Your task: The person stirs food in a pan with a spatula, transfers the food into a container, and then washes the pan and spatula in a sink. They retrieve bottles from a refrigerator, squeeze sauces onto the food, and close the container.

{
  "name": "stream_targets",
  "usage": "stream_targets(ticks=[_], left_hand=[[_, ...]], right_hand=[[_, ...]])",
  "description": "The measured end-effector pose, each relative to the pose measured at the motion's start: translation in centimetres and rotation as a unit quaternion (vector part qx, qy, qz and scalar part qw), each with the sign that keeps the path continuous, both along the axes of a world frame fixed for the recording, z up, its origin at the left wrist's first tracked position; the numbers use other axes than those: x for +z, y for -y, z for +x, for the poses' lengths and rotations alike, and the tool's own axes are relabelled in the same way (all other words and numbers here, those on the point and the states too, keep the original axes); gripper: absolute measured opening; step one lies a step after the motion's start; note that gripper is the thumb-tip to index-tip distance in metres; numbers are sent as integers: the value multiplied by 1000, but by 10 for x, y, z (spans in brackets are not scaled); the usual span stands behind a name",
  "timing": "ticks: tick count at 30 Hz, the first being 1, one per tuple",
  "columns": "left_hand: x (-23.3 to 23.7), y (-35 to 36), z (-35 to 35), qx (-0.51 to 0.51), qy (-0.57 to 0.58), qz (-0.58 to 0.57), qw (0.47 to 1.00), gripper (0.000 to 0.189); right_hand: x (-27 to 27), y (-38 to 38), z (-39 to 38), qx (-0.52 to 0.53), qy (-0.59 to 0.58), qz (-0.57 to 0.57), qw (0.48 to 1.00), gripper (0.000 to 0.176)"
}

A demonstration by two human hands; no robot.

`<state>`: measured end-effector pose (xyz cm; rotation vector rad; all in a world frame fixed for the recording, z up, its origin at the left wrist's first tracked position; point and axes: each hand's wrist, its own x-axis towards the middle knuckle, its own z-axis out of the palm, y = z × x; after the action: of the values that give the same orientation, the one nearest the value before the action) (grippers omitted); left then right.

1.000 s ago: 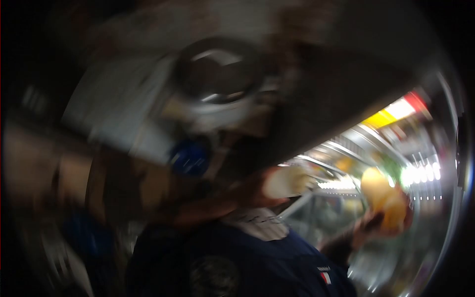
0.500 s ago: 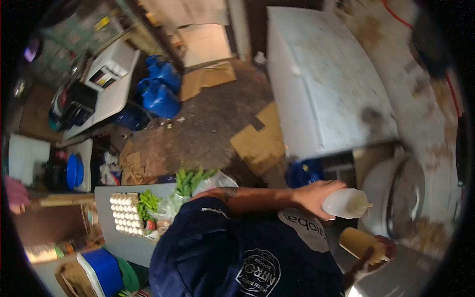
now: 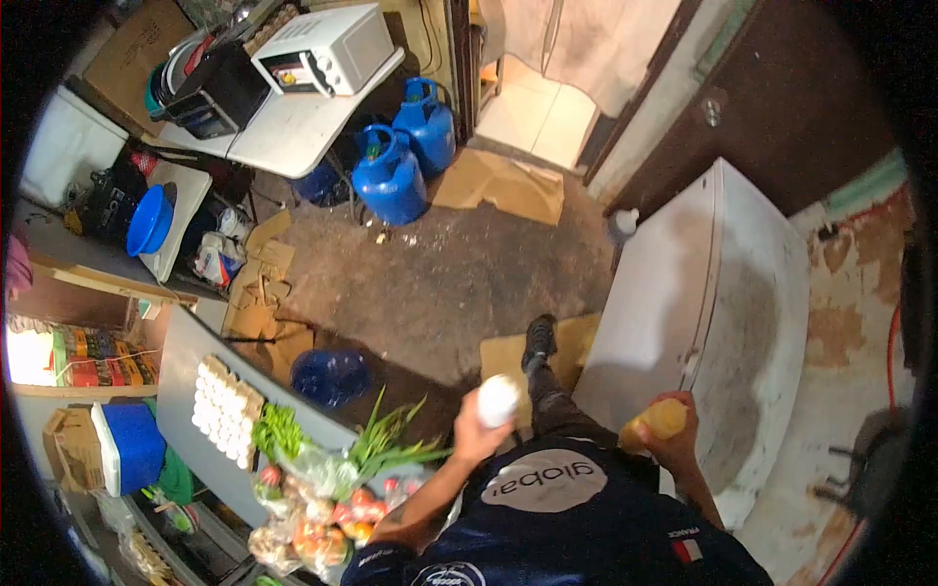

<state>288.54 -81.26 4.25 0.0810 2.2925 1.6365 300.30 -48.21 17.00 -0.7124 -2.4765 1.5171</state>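
Observation:
My left hand (image 3: 476, 436) is closed around a white squeeze bottle (image 3: 499, 398), held out in front of my body above the floor. Off to the right, my right hand (image 3: 680, 441) grips a squeeze bottle with yellowish contents (image 3: 660, 422), beside the white chest freezer (image 3: 660, 293). The two bottles are apart from each other. Blur hides the finer details of both.
At lower left a grey table (image 3: 191, 342) bears an egg tray (image 3: 225, 410), leafy greens (image 3: 280, 430) and bagged vegetables (image 3: 318, 532). Blue gas cylinders (image 3: 389, 181) stand near a white table (image 3: 293, 132) with a microwave (image 3: 327, 49). Flattened cardboard (image 3: 498, 190) lies on the floor.
My body and view have turned toward the room, away from the large pot beside the freezer. Both hands still hold their bottles, now in front of me. A walking foot has come into view.

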Motion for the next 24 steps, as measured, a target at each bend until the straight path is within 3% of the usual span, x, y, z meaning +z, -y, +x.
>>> stream_targets(ticks=[2, 4, 6, 9, 12, 15, 18, 20, 22, 23, 24], left_hand=[[-38, 8, -33, 84, -58, 26, 994, 70], [-46, 5, -77, 158, -41, -19, 986, 69], [-36, -10, -128, 207, -43, -93, 973, 69], [-1, -54, -217, 235, -39, -51, 970, 69], [8, -104, -320, 207, -79, -29, 975, 66], [6, -170, -448, 188, -57, 92, 976, 65], [20, -253, -601, 84, -50, 149, 984, 66], [21, -306, -710, -10, -195, 23, 981, 73], [44, -379, -813, -45, -127, 139, 981, 79], [48, -413, -867, -83, -130, 70, 985, 78], [95, -449, -919, -167, -280, 40, 945, 73]], right_hand=[[-20, -45, -84, 83, -53, 49, 994, 59], [-27, -95, -174, 160, -68, 109, 979, 58], [-23, -140, -272, 183, -88, 20, 979, 56], [17, -187, -421, 235, -163, 53, 957, 57], [37, -234, -571, 250, -239, 19, 938, 60], [46, -278, -733, 259, -225, -59, 937, 58], [54, -325, -893, 271, -180, -103, 940, 64], [53, -364, -989, 194, -197, -141, 951, 68], [48, -409, -1078, 117, -236, -136, 955, 71], [40, -434, -1117, 77, -266, -117, 954, 72], [29, -460, -1148, 31, -290, -102, 951, 72]])
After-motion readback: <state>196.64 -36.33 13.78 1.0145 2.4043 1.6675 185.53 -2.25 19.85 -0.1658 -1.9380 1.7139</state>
